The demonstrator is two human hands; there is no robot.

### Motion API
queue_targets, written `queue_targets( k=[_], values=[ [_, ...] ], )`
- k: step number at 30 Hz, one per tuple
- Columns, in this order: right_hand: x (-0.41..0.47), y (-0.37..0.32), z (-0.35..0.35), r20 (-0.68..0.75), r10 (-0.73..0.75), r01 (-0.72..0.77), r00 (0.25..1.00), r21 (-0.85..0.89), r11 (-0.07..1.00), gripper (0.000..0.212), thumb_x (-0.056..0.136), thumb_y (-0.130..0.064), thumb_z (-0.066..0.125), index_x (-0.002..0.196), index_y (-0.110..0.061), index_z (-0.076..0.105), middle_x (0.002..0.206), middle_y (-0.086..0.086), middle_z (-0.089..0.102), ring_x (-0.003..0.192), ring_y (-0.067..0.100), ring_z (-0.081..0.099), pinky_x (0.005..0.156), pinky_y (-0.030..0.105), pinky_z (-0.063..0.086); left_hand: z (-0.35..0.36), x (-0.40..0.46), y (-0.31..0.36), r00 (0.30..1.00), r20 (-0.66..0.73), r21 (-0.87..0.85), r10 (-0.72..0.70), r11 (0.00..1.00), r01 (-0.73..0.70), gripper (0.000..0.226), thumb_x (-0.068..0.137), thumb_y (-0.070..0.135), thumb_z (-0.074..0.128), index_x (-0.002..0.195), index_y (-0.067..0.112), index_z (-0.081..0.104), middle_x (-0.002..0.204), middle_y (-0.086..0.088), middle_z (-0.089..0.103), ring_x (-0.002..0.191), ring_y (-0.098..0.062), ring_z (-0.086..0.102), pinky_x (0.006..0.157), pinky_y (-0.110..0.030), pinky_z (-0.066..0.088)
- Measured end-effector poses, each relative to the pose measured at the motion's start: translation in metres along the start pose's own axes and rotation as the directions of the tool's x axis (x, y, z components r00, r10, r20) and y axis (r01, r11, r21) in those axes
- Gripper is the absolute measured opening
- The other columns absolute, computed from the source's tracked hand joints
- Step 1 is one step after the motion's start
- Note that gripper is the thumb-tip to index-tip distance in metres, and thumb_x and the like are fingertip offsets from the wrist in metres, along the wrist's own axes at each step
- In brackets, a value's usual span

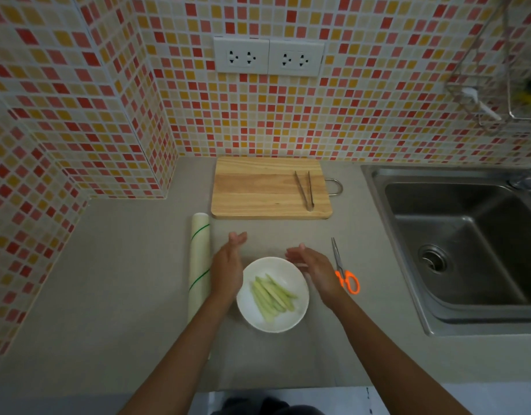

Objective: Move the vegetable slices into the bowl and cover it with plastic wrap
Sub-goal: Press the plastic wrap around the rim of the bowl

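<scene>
Two forearms come in from the bottom edge, w/ both my hands held over the grey surface (123, 280), one each side of the white bowl (255, 320). Left hand (228, 265) sits at the bowl's left rim, fingers straight, grip loose and spread, holding nothing. Right hand (313, 266) sits at the bowl's upper right rim, fingers also extended, grip empty; can't tell if either palm touches the rim. Veg slices (273, 296), pale green strips, lie in a bunch inside the bowl, angled upper left to lower right. I see no film over the bowl.

Just left of my left hand the plastic wrap roll (199, 253) lies lengthwise on the surface, green lines on it. Right of my right hand, orange-handled scissors (343, 268) lie closed, blades pointing away.

Further back, a wooden cutting board (258, 187) w/ metal tongs (306, 190) resting on its right part. Steel sink (468, 247) to the right. Behind all that, mosaic tile wall w/ two socket plates (268, 56).
</scene>
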State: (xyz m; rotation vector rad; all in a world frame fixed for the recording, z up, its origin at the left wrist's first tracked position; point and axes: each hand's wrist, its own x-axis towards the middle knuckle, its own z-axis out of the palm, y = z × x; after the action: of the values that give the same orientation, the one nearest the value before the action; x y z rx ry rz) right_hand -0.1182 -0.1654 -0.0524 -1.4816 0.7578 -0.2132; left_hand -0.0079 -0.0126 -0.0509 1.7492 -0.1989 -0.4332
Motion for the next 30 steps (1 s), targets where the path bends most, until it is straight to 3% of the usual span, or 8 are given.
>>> queue_targets(
  k=[2, 5, 11, 16, 20, 23, 27, 30],
  values=[
    [0.005, -0.009, 0.002, 0.087, -0.013, 0.013, 0.996, 0.009, 1.000, 0.041, 0.102, -0.028, 0.038, 0.112, -0.002, 0.067, 0.115, 0.016, 0.068, 0.109, 0.026, 0.063, 0.097, 0.036, 0.046, 0.003, -0.022, -0.002, 0.988, -0.149, -0.125, -0.033, 0.992, 0.014, 0.062, 0.095, 0.058, 0.021, 0.126, 0.022, 0.062, 0.125, 0.003, 0.066, 0.123, -0.010, 0.055, 0.100, -0.021, 0.034],
    [0.008, -0.011, 0.011, 0.251, 0.060, -0.045, 0.966, -0.064, 0.997, 0.042, 0.099, -0.037, 0.042, 0.112, -0.009, 0.071, 0.116, 0.008, 0.070, 0.108, 0.019, 0.065, 0.097, 0.032, 0.046, 0.014, -0.055, -0.015, 0.972, -0.166, -0.247, -0.164, 0.962, 0.120, 0.050, 0.101, 0.045, 0.024, 0.135, 0.023, 0.053, 0.134, 0.003, 0.059, 0.128, -0.011, 0.052, 0.109, -0.029, 0.036],
    [0.008, -0.011, 0.018, 0.342, 0.182, -0.167, 0.922, -0.072, 0.983, 0.051, 0.094, -0.049, 0.048, 0.110, -0.006, 0.070, 0.111, 0.017, 0.071, 0.101, 0.027, 0.067, 0.092, 0.037, 0.049, 0.020, -0.061, -0.019, 0.976, -0.214, -0.043, -0.044, 0.998, 0.036, 0.045, 0.104, 0.031, 0.024, 0.139, 0.020, 0.050, 0.129, 0.007, 0.060, 0.123, -0.016, 0.055, 0.108, -0.037, 0.041],
    [0.007, -0.004, 0.017, 0.398, 0.262, -0.275, 0.879, -0.025, 0.961, 0.051, 0.094, -0.053, 0.042, 0.098, -0.012, 0.071, 0.093, 0.009, 0.072, 0.087, 0.020, 0.068, 0.080, 0.028, 0.052, 0.008, -0.043, -0.020, 0.996, -0.084, 0.045, -0.005, 0.999, 0.009, 0.045, 0.104, 0.034, 0.023, 0.136, 0.027, 0.054, 0.114, 0.008, 0.068, 0.105, -0.006, 0.059, 0.081, 0.004, 0.037],
    [0.006, -0.003, 0.015, 0.349, 0.257, -0.260, 0.901, -0.039, 0.965, 0.058, 0.096, -0.053, 0.037, 0.106, -0.007, 0.071, 0.102, 0.012, 0.073, 0.093, 0.020, 0.069, 0.084, 0.030, 0.052, 0.003, -0.027, -0.014, 0.994, 0.105, 0.105, -0.008, 0.994, -0.003, 0.047, 0.102, 0.042, 0.021, 0.135, 0.032, 0.053, 0.103, 0.026, 0.066, 0.101, 0.008, 0.057, 0.078, 0.008, 0.032],
    [0.003, -0.002, 0.013, 0.265, 0.178, -0.163, 0.948, -0.079, 0.984, 0.054, 0.099, -0.048, 0.033, 0.116, -0.010, 0.068, 0.115, 0.010, 0.070, 0.103, 0.018, 0.067, 0.089, 0.027, 0.049, 0.003, -0.018, -0.004, 0.966, 0.259, 0.129, 0.028, 0.990, -0.063, 0.048, 0.101, 0.043, 0.023, 0.140, 0.028, 0.048, 0.122, 0.013, 0.065, 0.118, 0.001, 0.054, 0.092, 0.004, 0.032],
    [0.002, -0.004, 0.009, 0.106, 0.103, -0.110, 0.989, 0.056, 0.992, 0.050, 0.102, -0.039, 0.031, 0.125, -0.005, 0.059, 0.126, 0.013, 0.063, 0.114, 0.021, 0.061, 0.094, 0.027, 0.046, 0.005, -0.023, 0.003, 0.994, 0.008, 0.099, 0.112, 0.989, -0.112, 0.048, 0.102, 0.039, 0.026, 0.137, 0.020, 0.052, 0.138, 0.001, 0.058, 0.131, -0.009, 0.049, 0.116, -0.032, 0.033],
    [-0.006, 0.002, 0.006, 0.109, 0.077, -0.090, 0.991, 0.127, 0.988, 0.048, 0.101, -0.041, 0.031, 0.118, -0.011, 0.064, 0.122, 0.009, 0.067, 0.110, 0.018, 0.063, 0.091, 0.024, 0.049, 0.008, -0.051, -0.011, 0.989, -0.149, -0.055, 0.014, 0.998, -0.022, 0.045, 0.103, 0.036, 0.027, 0.140, 0.020, 0.048, 0.141, 0.002, 0.054, 0.132, -0.008, 0.047, 0.115, -0.029, 0.033]
  ],
)
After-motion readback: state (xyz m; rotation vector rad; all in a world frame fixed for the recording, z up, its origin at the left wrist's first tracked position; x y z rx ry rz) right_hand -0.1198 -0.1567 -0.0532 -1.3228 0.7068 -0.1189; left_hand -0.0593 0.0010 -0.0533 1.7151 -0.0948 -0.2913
